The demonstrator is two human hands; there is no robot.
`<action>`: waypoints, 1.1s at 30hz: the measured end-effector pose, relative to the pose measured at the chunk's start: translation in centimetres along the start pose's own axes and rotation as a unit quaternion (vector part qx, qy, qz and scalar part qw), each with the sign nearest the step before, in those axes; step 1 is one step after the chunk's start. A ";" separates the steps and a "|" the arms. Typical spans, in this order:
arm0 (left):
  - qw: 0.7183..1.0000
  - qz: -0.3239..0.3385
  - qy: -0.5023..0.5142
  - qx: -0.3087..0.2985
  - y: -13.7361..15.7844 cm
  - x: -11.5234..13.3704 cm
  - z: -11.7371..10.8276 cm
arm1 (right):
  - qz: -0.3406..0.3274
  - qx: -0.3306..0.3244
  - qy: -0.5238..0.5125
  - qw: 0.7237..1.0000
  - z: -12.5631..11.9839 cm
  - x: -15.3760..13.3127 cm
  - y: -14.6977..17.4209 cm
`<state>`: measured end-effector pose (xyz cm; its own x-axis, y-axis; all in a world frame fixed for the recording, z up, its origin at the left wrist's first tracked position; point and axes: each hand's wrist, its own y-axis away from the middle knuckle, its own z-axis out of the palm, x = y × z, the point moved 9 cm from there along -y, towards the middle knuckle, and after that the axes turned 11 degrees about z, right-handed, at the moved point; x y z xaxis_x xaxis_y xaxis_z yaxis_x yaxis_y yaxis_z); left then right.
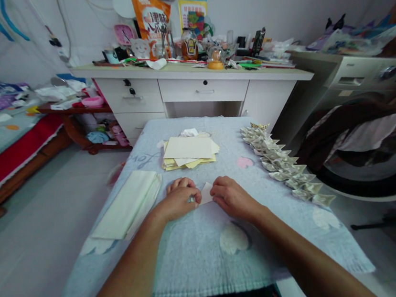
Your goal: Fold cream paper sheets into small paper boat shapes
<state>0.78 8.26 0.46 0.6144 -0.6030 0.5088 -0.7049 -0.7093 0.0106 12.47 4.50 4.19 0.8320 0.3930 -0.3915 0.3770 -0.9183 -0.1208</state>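
A small piece of white paper (206, 193) lies between my two hands on the blue cloth. My left hand (183, 196) has its fingers curled and pinches the paper's left end. At the right end, my right hand (231, 196) grips the paper between thumb and bent fingers. Part of the paper is hidden under the fingers. Just beyond my hands sits a stack of cream paper rectangles (188, 148). Left of my left hand lies a folded bundle of pale paper sheets (127, 205). Several folded paper pieces with pointed tips (276, 158) stand in a row at the right.
The table is covered by a blue patterned cloth (193, 255). A white desk (205, 87) crowded with jars and an orange snack bag (152, 21) stands behind it. To the right is a front-loading washing machine (355, 74) with its door open. A bed (5, 138) is at the left.
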 end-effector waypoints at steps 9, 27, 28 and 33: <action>1.000 -0.015 0.014 -0.006 0.3 -0.7 0.0 | 0.033 -0.002 -0.019 0.999 2.3 1.2 -0.9; 0.991 0.036 0.062 0.110 -0.8 0.6 -1.4 | 0.002 0.039 -0.058 0.998 1.8 1.5 -0.2; 0.992 0.040 0.053 0.109 -0.8 0.8 -1.3 | 0.000 0.041 -0.054 0.998 1.8 1.5 -0.2; 0.990 0.072 0.045 0.110 -0.7 1.6 -1.1 | -0.022 0.060 -0.052 0.997 1.3 1.0 -0.1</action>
<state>1.90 8.20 2.22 0.4713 -0.6760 0.5665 -0.6826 -0.6863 -0.2510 12.75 4.96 2.60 0.7664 0.4317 -0.4756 0.3559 -0.9018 -0.2450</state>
